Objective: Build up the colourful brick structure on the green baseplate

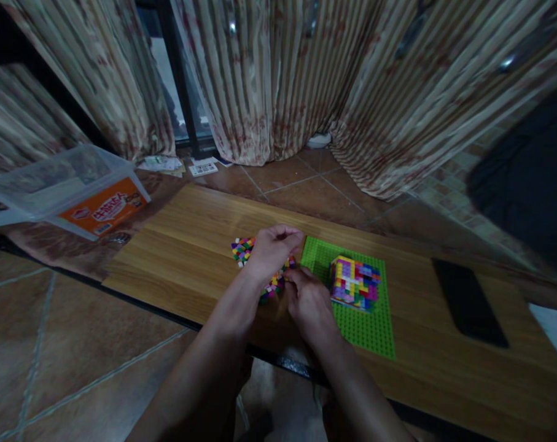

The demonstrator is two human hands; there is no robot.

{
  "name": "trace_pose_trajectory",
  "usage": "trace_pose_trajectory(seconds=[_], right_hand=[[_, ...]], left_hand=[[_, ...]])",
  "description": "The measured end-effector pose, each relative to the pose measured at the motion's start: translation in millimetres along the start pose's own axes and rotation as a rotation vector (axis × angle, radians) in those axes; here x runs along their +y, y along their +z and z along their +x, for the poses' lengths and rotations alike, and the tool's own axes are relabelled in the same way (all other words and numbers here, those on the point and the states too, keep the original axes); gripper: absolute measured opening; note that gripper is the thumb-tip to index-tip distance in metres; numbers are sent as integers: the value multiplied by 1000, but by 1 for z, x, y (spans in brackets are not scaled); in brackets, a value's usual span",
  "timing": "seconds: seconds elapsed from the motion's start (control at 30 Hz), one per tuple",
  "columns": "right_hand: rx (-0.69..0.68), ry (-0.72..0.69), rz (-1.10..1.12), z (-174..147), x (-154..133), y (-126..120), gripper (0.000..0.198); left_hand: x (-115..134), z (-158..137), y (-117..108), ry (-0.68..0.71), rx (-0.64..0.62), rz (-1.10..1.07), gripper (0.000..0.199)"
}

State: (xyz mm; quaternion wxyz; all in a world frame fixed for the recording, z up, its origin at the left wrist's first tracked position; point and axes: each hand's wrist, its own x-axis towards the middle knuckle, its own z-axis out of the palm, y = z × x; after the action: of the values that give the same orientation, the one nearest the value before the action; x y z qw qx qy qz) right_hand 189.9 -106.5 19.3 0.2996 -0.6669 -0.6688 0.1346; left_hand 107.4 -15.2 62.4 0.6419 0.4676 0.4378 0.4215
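A loose pile of small, many-coloured toy bricks point(244, 248) lies on the wooden table, partly covered by my hands. My left hand point(272, 250) is above the pile, its thumb and fingertips pinched together near the corner of a green studded baseplate point(358, 331); anything between them is too small to make out. At the pile's right edge is my right hand point(309, 301), fingers curled and closed among the bricks; what they grip is hidden. A block built of multicoloured bricks point(354, 282) stands on the baseplate, to the right of my right hand.
A black flat phone-like slab point(469, 302) lies on the table point(177, 239) at the right. Beyond the table's left end stands a clear plastic box point(66, 178) with an orange label. Papers point(203, 168) lie on the tiled floor below striped curtains point(278, 80).
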Motion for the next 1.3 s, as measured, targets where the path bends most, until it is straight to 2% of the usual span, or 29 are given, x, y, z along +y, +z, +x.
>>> trace_pose_trajectory(seconds=[0.17,0.3,0.53,0.67,0.73,0.9,1.03,1.3], right_hand=[[13,3,-39,1,1,2,25],[22,1,26,-3,-3,-4,25],[9,31,199,-22,-9,-43,19],[35,85,254,-35,10,-74,14],[114,139,252,-42,26,-87,11],[147,273,221,-57,61,-108,15],[159,316,205,-61,72,-112,18],[191,286,203,-55,74,-104,12]], left_hand=[[-2,0,0,8,-17,7,11],[-2,0,0,17,-27,8,13],[-4,0,2,25,-41,3,14],[-5,0,4,17,-58,39,15],[-6,-1,6,18,-67,63,15],[-9,0,8,29,-84,98,12],[-12,2,11,37,-110,127,13],[-15,5,14,20,-137,145,17]])
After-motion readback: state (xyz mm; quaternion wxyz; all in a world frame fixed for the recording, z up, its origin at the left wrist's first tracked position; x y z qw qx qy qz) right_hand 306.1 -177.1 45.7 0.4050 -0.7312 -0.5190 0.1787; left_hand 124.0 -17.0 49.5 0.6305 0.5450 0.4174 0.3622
